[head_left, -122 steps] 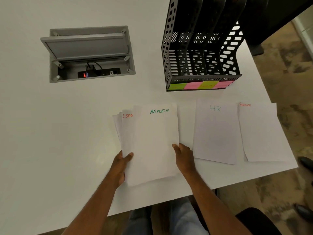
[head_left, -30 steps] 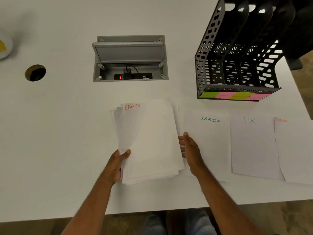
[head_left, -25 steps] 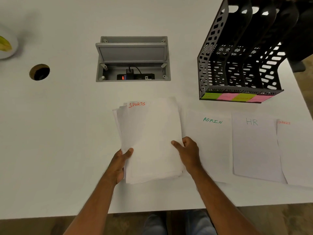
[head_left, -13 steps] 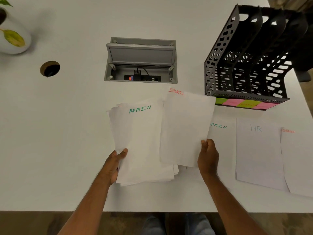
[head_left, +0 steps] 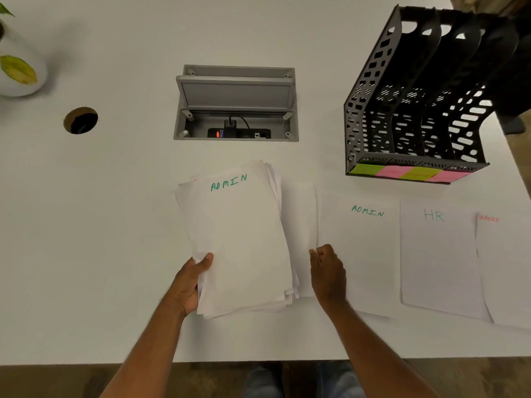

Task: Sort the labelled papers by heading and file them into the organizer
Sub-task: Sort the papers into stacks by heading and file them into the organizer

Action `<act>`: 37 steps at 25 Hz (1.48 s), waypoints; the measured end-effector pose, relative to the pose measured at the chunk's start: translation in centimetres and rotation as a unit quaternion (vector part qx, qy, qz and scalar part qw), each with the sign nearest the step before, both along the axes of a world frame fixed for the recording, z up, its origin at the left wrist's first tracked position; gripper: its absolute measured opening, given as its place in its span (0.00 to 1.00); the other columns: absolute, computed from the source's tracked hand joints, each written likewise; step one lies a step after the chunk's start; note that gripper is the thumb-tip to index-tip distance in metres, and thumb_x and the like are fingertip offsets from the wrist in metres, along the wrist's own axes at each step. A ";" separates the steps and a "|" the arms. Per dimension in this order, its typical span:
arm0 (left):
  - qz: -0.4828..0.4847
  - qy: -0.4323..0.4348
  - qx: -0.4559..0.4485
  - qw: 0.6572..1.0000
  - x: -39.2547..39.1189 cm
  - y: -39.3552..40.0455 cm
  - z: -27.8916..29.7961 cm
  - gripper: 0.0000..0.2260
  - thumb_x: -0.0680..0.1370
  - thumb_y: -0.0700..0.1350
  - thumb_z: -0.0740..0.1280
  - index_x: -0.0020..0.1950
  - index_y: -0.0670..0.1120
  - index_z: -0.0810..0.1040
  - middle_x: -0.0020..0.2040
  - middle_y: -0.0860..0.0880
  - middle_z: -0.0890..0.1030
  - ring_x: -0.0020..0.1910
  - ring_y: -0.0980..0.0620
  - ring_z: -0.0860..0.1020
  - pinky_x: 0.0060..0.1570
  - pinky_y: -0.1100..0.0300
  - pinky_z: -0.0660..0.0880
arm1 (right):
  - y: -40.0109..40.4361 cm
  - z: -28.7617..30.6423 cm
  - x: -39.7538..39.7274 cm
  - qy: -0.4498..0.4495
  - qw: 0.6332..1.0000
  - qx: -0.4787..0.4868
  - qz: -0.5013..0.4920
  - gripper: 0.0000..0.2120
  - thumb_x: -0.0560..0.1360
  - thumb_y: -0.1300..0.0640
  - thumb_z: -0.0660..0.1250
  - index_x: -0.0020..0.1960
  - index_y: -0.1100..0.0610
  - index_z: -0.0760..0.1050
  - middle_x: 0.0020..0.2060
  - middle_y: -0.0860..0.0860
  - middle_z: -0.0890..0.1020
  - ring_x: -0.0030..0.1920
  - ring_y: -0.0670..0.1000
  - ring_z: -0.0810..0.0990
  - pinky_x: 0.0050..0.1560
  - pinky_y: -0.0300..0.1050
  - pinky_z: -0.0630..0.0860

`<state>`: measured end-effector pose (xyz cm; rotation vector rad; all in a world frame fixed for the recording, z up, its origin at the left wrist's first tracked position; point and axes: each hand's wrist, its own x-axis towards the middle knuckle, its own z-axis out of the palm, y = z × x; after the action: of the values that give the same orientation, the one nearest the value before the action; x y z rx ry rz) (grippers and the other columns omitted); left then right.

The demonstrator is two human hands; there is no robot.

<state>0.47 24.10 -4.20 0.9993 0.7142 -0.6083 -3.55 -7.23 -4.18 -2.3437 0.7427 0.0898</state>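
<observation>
My left hand (head_left: 195, 278) grips the lower left edge of a paper stack (head_left: 244, 242) whose top sheet reads ADMIN in green. A single loose sheet (head_left: 300, 219) lies just right of the stack, partly under it, its heading hidden. My right hand (head_left: 329, 272) has curled fingers and pinches that sheet's right edge. Further right, three sheets lie flat in a row: ADMIN (head_left: 362, 254), HR (head_left: 436, 259), and one with an orange heading (head_left: 505, 271). The black mesh organizer (head_left: 356, 116) stands at the back right with green, pink and yellow sticky labels (head_left: 402, 172) along its front.
An open grey cable box (head_left: 235, 90) is sunk into the white table (head_left: 86, 225) behind the stack. A round cable hole (head_left: 81, 120) and a white plant pot (head_left: 23, 79) are at the far left. The table's near edge runs under my forearms.
My right hand lifted the SPORTS sheet off the stack, uncovering an ADMIN sheet, and has brought it down flat between the stack and the single ADMIN sheet. The left hand kept its hold.
</observation>
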 end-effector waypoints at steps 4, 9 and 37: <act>-0.029 -0.015 0.012 0.999 0.3 -1.3 0.0 0.20 0.76 0.45 0.70 0.68 0.42 0.77 0.61 0.40 0.84 0.57 0.42 0.84 0.51 0.49 0.83 | -1.0 1.0 0.7 0.016 1.000 -0.016 0.006 0.13 0.79 0.46 0.66 0.52 0.56 0.72 0.46 0.49 0.78 0.44 0.50 0.78 0.41 0.43 0.74; -0.063 -0.046 0.041 0.996 1.0 -5.1 0.1 0.17 0.78 0.43 0.69 0.67 0.45 0.78 0.59 0.43 0.85 0.55 0.44 0.85 0.49 0.54 0.83 | -2.8 4.4 2.1 0.048 0.895 0.426 -0.122 0.19 0.79 0.36 0.59 0.57 0.47 0.80 0.49 0.47 0.86 0.47 0.48 0.86 0.44 0.41 0.80; -0.080 -0.025 0.013 0.996 1.1 -10.5 0.8 0.19 0.76 0.47 0.72 0.67 0.46 0.78 0.60 0.43 0.85 0.57 0.44 0.84 0.49 0.52 0.83 | -5.8 3.1 0.5 -0.008 0.975 0.213 -0.065 0.10 0.80 0.46 0.66 0.44 0.50 0.78 0.37 0.39 0.82 0.39 0.40 0.81 0.40 0.34 0.75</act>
<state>1.59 13.64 -3.45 1.0993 0.6022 -0.7124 -3.04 -12.98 -1.11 -1.8836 0.7799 0.1570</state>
